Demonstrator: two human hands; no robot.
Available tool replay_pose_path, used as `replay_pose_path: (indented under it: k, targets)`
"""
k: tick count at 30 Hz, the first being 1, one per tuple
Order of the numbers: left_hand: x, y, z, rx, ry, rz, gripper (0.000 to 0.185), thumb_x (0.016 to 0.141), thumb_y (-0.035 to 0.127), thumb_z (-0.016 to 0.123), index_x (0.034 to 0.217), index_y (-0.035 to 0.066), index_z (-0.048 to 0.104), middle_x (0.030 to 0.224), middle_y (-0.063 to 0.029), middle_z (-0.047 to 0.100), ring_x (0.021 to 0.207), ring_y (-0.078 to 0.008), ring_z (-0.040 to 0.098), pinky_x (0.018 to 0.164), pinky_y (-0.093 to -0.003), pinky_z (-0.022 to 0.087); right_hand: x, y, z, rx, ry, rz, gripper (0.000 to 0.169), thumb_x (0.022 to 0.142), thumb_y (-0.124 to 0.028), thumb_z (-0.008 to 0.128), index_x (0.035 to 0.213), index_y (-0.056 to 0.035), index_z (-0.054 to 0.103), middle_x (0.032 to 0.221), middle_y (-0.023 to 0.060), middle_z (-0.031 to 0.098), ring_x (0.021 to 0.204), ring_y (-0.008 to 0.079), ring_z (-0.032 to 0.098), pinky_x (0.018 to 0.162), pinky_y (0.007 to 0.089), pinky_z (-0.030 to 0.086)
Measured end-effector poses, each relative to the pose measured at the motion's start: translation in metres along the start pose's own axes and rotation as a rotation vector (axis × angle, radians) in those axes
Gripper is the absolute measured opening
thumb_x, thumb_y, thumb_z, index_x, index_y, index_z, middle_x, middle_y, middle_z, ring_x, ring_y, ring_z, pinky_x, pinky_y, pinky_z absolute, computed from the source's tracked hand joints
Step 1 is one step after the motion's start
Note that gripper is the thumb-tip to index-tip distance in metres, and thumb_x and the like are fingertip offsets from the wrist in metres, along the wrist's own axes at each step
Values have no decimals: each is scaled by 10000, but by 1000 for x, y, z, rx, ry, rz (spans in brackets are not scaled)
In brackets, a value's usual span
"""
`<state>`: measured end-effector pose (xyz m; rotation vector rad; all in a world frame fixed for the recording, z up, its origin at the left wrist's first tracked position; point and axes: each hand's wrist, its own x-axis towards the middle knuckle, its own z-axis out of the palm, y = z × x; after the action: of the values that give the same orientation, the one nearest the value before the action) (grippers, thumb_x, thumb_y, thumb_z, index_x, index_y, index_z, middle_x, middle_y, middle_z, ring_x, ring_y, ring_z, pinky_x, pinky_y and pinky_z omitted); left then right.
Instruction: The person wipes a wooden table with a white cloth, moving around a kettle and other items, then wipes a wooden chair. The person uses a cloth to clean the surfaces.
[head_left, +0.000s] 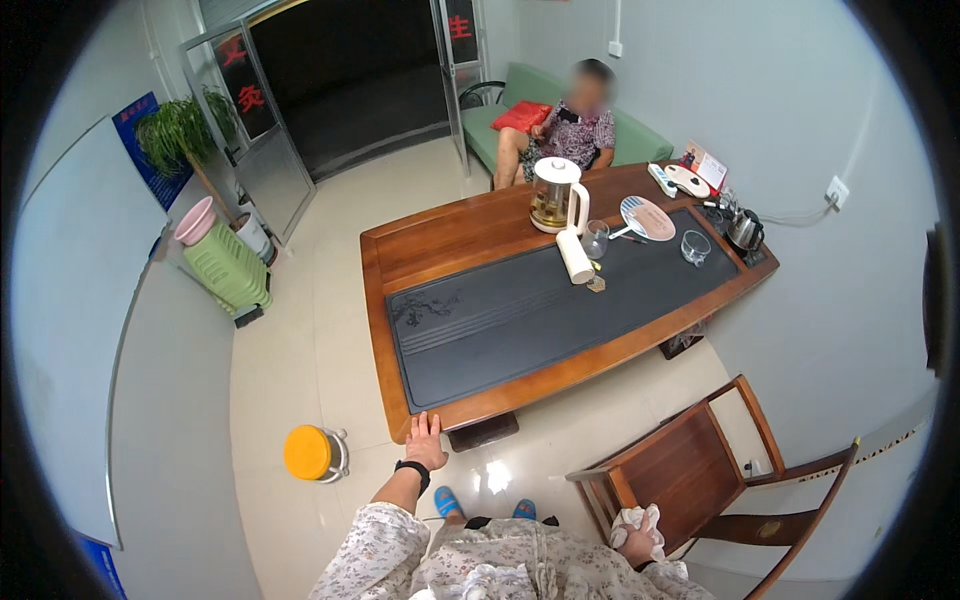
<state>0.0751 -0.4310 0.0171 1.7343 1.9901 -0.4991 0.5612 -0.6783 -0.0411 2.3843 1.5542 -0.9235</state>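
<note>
My left hand (426, 442) rests with spread fingers on the near left corner of a wooden tea table (480, 409) and holds nothing. Low at the right, my right hand (638, 541) grips a crumpled white cloth (637, 517) against the armrest side of a wooden chair (682, 469). The table has a dark inset tray (480, 352). Toward its far side stand a glass kettle (551, 199) with a white lid, a cream cylindrical cup or flask (574, 257) and a clear glass (595, 240). A hand fan (648, 218) and a glass mug (695, 247) are farther right.
A yellow-topped stool (307, 453) stands left of the table. Someone sits on a green sofa (641, 139) beyond it. A steel kettle (745, 230) and a power strip (662, 180) occupy the table's right end. Stacked green plastic stools (225, 259) are by the left wall.
</note>
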Motion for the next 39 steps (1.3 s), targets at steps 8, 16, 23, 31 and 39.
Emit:
replay_pose_path:
  k: [8,16,23,31,39]
  targets:
    - [-13,-18,3,-105,122,178,933,803,335,743,1553,130,228,1630,-156,120,1508,-357,113,1205,-473,211,64,-121,-52,341,331,-317,565,715,-162,735,1271,-167,636,1474,276,372,1344,432,411,1115,406,386]
    - [-67,-117,72,-535,488,266,516,798,191,703,1287,95,572,1456,-160,443,1341,-358,423,1082,-434,423,49,-388,-118,309,420,-759,834,777,-72,653,1527,-158,297,1500,276,300,1367,471,360,1117,458,374]
    - [-113,-250,161,-769,360,-164,353,820,276,693,1117,87,683,1208,-165,635,1137,-337,600,967,-420,495,60,-509,-19,138,24,-665,1014,796,-311,720,1571,-81,107,1539,228,281,1441,456,235,1178,554,204]
    - [-164,-374,249,-1079,386,-535,323,821,309,706,984,30,698,879,-141,730,824,-244,706,774,-347,548,77,-514,44,-35,328,-684,1004,771,-518,708,1553,-119,220,1591,156,242,1490,416,113,1207,545,98]
    - [-139,-420,304,-997,175,-290,357,972,330,519,1209,74,597,1097,-119,638,1049,-289,597,905,-480,471,74,-535,41,24,298,-496,958,775,-493,710,1535,-120,261,1600,142,226,1493,425,96,1206,561,72]
